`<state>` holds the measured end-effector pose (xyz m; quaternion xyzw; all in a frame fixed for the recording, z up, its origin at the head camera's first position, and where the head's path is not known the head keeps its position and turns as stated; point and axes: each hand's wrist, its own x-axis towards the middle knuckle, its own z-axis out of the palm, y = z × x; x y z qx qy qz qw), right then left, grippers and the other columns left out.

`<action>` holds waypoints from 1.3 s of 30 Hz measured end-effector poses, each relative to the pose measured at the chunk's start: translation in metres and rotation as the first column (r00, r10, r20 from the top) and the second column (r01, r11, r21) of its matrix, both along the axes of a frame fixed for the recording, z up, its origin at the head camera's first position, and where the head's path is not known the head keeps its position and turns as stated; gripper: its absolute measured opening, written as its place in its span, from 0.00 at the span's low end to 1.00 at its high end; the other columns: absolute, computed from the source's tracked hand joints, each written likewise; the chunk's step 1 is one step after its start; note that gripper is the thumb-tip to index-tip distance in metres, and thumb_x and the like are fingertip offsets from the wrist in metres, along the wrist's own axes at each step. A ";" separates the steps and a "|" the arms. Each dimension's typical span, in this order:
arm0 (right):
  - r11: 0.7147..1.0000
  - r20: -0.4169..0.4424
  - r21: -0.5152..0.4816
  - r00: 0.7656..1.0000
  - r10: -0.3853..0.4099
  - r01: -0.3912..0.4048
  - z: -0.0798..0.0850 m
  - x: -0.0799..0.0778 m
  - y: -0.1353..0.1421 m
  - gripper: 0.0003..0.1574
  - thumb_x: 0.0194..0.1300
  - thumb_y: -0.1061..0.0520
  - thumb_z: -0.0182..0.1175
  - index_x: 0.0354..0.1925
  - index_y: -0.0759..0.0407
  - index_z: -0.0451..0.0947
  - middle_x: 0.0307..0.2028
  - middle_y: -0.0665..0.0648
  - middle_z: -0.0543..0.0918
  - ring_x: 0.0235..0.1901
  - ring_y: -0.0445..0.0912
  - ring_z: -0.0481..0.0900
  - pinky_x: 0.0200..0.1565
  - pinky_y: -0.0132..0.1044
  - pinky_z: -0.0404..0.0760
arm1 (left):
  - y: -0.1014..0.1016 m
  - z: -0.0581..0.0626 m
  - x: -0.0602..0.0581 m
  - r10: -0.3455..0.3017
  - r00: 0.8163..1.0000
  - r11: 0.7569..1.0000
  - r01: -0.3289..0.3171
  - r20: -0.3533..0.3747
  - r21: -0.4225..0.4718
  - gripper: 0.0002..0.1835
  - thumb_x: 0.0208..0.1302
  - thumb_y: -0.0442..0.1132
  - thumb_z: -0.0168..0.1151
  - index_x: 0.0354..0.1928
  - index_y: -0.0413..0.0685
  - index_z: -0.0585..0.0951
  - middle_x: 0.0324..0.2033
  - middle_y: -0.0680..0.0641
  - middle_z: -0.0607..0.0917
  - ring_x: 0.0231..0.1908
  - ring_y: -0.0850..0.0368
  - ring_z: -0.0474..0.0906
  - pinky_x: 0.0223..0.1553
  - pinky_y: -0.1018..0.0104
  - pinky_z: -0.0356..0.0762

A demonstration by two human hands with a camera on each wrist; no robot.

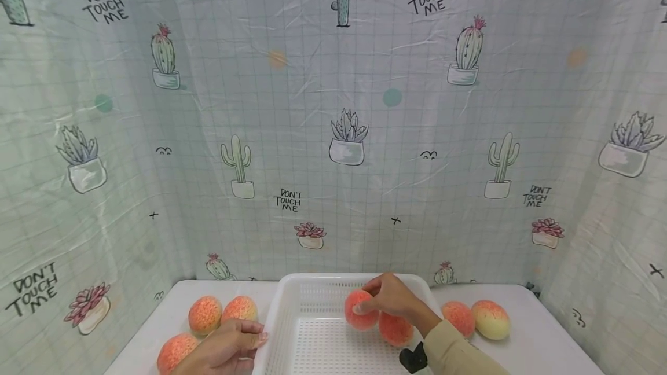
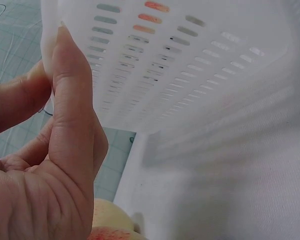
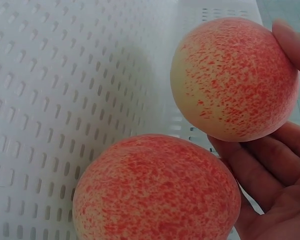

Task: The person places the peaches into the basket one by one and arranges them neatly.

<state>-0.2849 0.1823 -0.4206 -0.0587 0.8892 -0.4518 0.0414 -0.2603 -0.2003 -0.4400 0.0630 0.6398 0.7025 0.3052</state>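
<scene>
My right hand (image 1: 392,298) grips a red-and-yellow peach (image 1: 361,309) between thumb and fingers, over the inside of a white perforated plastic basket (image 1: 277,320). A second peach (image 1: 395,329) lies in the basket just below and right of it; the right wrist view shows the held peach (image 3: 235,80) above the lying peach (image 3: 157,192). At the basket's left side my left hand (image 1: 229,347) pinches the rim; the left wrist view shows thumb and finger of this hand (image 2: 65,115) on the edge of the basket (image 2: 155,65).
Three peaches sit on the white table (image 1: 151,331) left of the basket: one at the back (image 1: 205,315), one beside it (image 1: 241,309), one nearer (image 1: 176,353). On the right are a red peach (image 1: 458,318) and a yellower peach (image 1: 491,320). A cactus-print curtain (image 1: 312,103) surrounds the table.
</scene>
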 end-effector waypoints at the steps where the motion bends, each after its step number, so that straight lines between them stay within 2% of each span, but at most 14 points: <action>1: 1.000 -0.004 0.000 1.000 0.003 -0.003 0.000 0.000 0.000 0.19 0.49 0.54 0.82 0.41 0.57 0.91 0.34 0.50 0.91 0.33 0.41 0.80 0.36 0.35 0.80 | 0.000 0.000 0.000 0.007 1.000 1.000 -0.007 -0.002 -0.010 0.13 0.71 0.36 0.67 0.53 0.37 0.82 0.45 0.45 0.89 0.44 0.56 0.87 0.50 0.59 0.88; 5: 1.000 -0.016 0.012 1.000 0.006 -0.006 -0.003 -0.003 -0.003 0.18 0.49 0.54 0.82 0.39 0.57 0.91 0.33 0.50 0.91 0.33 0.42 0.80 0.36 0.35 0.80 | 0.000 0.000 0.000 0.020 1.000 0.999 -0.020 -0.004 -0.028 0.14 0.71 0.37 0.68 0.53 0.37 0.81 0.44 0.45 0.89 0.44 0.56 0.87 0.49 0.60 0.88; 11: 0.999 -0.002 0.036 1.000 0.010 -0.009 -0.008 -0.004 -0.003 0.18 0.49 0.53 0.82 0.40 0.56 0.91 0.33 0.49 0.91 0.34 0.42 0.81 0.37 0.36 0.81 | -0.001 -0.001 0.000 -0.010 1.000 1.000 0.010 -0.009 -0.030 0.15 0.70 0.40 0.69 0.52 0.40 0.82 0.44 0.47 0.90 0.43 0.57 0.87 0.49 0.61 0.87; 18: 0.999 -0.001 0.039 1.000 0.015 -0.015 -0.007 -0.004 -0.003 0.18 0.50 0.54 0.81 0.41 0.55 0.91 0.35 0.49 0.91 0.35 0.43 0.81 0.39 0.37 0.81 | -0.001 -0.002 -0.001 -0.019 1.000 0.999 0.019 0.009 0.040 0.13 0.71 0.37 0.67 0.53 0.38 0.82 0.47 0.45 0.88 0.47 0.55 0.86 0.53 0.58 0.86; 27: 0.999 0.015 0.052 1.000 -0.006 0.005 -0.008 -0.004 -0.002 0.19 0.50 0.54 0.81 0.42 0.56 0.91 0.36 0.50 0.91 0.36 0.43 0.81 0.38 0.37 0.81 | -0.001 -0.003 -0.002 -0.022 1.000 0.999 0.022 -0.008 0.045 0.11 0.72 0.35 0.66 0.52 0.38 0.81 0.44 0.47 0.88 0.45 0.56 0.86 0.51 0.59 0.87; 39: 0.987 -0.001 0.160 0.999 -0.034 0.034 -0.011 -0.004 -0.005 0.19 0.49 0.52 0.81 0.41 0.56 0.90 0.35 0.48 0.89 0.35 0.42 0.79 0.37 0.38 0.80 | -0.001 -0.002 0.000 0.003 1.000 1.000 -0.003 -0.002 0.025 0.13 0.71 0.35 0.67 0.53 0.36 0.81 0.45 0.46 0.89 0.44 0.56 0.86 0.51 0.58 0.87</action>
